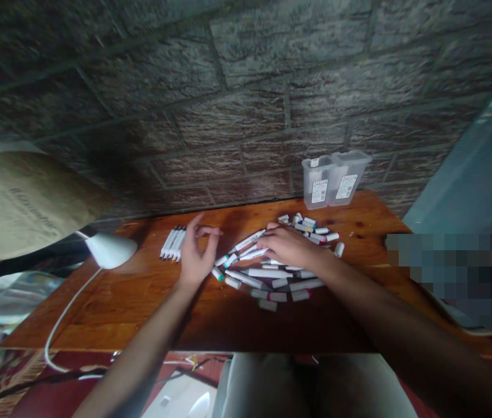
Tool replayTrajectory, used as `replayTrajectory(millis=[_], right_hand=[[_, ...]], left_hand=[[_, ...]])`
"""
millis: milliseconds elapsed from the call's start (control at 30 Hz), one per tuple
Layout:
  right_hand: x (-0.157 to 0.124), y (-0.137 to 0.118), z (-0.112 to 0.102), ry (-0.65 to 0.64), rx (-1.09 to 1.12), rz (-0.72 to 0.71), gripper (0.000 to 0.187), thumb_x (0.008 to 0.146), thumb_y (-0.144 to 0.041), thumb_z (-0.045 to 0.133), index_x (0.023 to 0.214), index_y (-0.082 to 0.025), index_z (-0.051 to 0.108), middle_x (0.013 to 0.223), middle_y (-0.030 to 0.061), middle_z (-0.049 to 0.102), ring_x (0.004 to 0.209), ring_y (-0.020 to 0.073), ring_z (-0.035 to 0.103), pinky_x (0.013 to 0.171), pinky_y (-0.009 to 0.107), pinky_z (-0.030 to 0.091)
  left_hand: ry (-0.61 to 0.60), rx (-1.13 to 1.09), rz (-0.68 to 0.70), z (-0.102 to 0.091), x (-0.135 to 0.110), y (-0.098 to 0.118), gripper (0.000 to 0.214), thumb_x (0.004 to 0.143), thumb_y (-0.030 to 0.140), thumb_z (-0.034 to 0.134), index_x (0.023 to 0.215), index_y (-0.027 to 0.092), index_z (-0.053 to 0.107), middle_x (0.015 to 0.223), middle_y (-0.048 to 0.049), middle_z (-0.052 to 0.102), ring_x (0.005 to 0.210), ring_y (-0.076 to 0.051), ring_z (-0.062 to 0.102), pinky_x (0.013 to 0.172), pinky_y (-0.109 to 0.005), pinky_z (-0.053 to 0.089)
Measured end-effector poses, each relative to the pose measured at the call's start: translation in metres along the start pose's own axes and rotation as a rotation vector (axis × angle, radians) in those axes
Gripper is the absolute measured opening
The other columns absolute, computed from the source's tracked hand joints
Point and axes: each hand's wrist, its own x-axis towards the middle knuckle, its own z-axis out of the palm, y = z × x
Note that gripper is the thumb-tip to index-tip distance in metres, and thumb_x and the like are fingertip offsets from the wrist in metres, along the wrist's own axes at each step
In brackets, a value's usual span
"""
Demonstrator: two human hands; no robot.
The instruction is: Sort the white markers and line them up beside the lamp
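My left hand (197,255) is raised over the table with thumb and fingers apart and nothing in it. Just beside it, on the left, a neat row of white markers (172,244) with dark and coloured ends lies side by side. My right hand (284,242) reaches into a loose pile of white markers (267,273), its fingers bent and closed around the end of a white marker (249,240). The fingers partly hide that marker's end. Other markers in the pile have green, red, yellow or blue ends and point in various directions.
Two clear plastic containers (336,180) with labels stand at the back right of the wooden table (141,307), against the stone-patterned wall. A white lamp part (111,251) with a cable and a brown paper bag (24,197) are at the left.
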Motion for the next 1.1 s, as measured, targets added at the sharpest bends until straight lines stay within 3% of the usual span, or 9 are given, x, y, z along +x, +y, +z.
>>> replayTrajectory(millis=[133, 267, 400, 500, 667, 800, 867, 1000, 1100], right_hand=[[-0.005, 0.002, -0.005, 0.104, 0.11, 0.025, 0.01, 0.087, -0.017, 0.062, 0.094, -0.018, 0.068, 0.092, 0.0078, 0.068, 0.097, 0.0214, 0.056, 0.088, 0.033, 0.041], [-0.009, 0.005, -0.001, 0.287, 0.395, 0.151, 0.017, 0.089, -0.019, 0.058, 0.104, -0.016, 0.064, 0.102, 0.0076, 0.068, 0.095, 0.0178, 0.061, 0.086, 0.031, 0.046], [-0.006, 0.003, 0.005, 0.387, 0.658, 0.237, 0.021, 0.091, -0.026, 0.055, 0.108, -0.017, 0.064, 0.103, 0.006, 0.07, 0.093, 0.0165, 0.065, 0.085, 0.029, 0.049], [-0.005, -0.004, 0.001, 0.431, 0.68, 0.211, 0.024, 0.094, -0.029, 0.051, 0.112, -0.017, 0.062, 0.106, 0.0068, 0.068, 0.095, 0.0164, 0.064, 0.085, 0.029, 0.049], [-0.01, -0.019, -0.017, 0.481, 0.219, -0.002, 0.023, 0.096, -0.024, 0.049, 0.114, -0.019, 0.062, 0.11, 0.0092, 0.064, 0.105, 0.0213, 0.055, 0.094, 0.036, 0.041], [-0.01, -0.03, -0.02, 0.503, -0.029, -0.129, 0.025, 0.096, -0.019, 0.048, 0.118, -0.019, 0.061, 0.109, 0.0093, 0.064, 0.1, 0.0219, 0.052, 0.086, 0.037, 0.039], [-0.009, -0.034, -0.016, 0.493, -0.087, -0.191, 0.024, 0.096, -0.019, 0.049, 0.117, -0.019, 0.062, 0.108, 0.009, 0.064, 0.099, 0.0213, 0.052, 0.084, 0.036, 0.039], [-0.006, -0.041, -0.01, 0.473, -0.154, -0.274, 0.022, 0.098, -0.02, 0.047, 0.113, -0.018, 0.063, 0.106, 0.0084, 0.064, 0.099, 0.0202, 0.051, 0.081, 0.034, 0.038], [-0.005, -0.043, -0.01, 0.484, -0.195, -0.279, 0.024, 0.099, -0.018, 0.043, 0.109, -0.017, 0.065, 0.104, 0.0073, 0.066, 0.095, 0.0194, 0.052, 0.08, 0.033, 0.038]], left_hand=[[0.224, -0.03, -0.047, -0.004, 0.002, -0.002, 0.049, 0.091, 0.035, 0.053, 0.134, 0.017, 0.039, 0.082, -0.0015, 0.063, 0.081, -0.015, 0.063, 0.082, -0.03, 0.05], [0.362, -0.064, -0.081, -0.01, 0.002, -0.009, 0.023, 0.093, 0.04, 0.048, 0.103, 0.02, 0.052, 0.076, 0.0006, 0.054, 0.066, -0.011, 0.055, 0.064, -0.023, 0.046], [0.169, -0.061, -0.021, -0.011, -0.003, -0.009, 0.022, 0.093, 0.039, 0.051, 0.082, 0.02, 0.055, 0.066, 0.0015, 0.052, 0.06, -0.011, 0.051, 0.059, -0.023, 0.043], [-0.026, -0.078, -0.01, -0.009, -0.005, -0.001, 0.027, 0.092, 0.038, 0.053, 0.074, 0.019, 0.059, 0.059, 0.0015, 0.053, 0.055, -0.011, 0.05, 0.056, -0.023, 0.042], [-0.362, -0.365, -0.188, -0.004, -0.003, 0.008, 0.035, 0.09, 0.046, 0.053, 0.081, 0.015, 0.068, 0.053, 0.001, 0.057, 0.046, -0.009, 0.046, 0.047, -0.022, 0.038], [-0.53, -0.624, -0.331, -0.002, -0.006, 0.005, 0.044, 0.084, 0.054, 0.059, 0.077, 0.012, 0.07, 0.056, -0.0032, 0.063, 0.044, -0.009, 0.047, 0.044, -0.021, 0.038], [-0.594, -0.698, -0.39, -0.002, -0.008, 0.004, 0.047, 0.083, 0.056, 0.059, 0.073, 0.011, 0.069, 0.056, -0.0044, 0.063, 0.042, -0.01, 0.049, 0.043, -0.022, 0.039], [-0.596, -0.856, -0.469, -0.005, -0.008, 0.01, 0.049, 0.077, 0.054, 0.068, 0.107, 0.015, 0.068, 0.066, -0.0043, 0.07, 0.043, -0.013, 0.056, 0.042, -0.023, 0.044], [-0.568, -0.934, -0.48, -0.008, -0.005, 0.014, 0.051, 0.075, 0.047, 0.073, 0.114, 0.016, 0.066, 0.061, -0.0021, 0.068, 0.043, -0.012, 0.057, 0.042, -0.021, 0.044]])
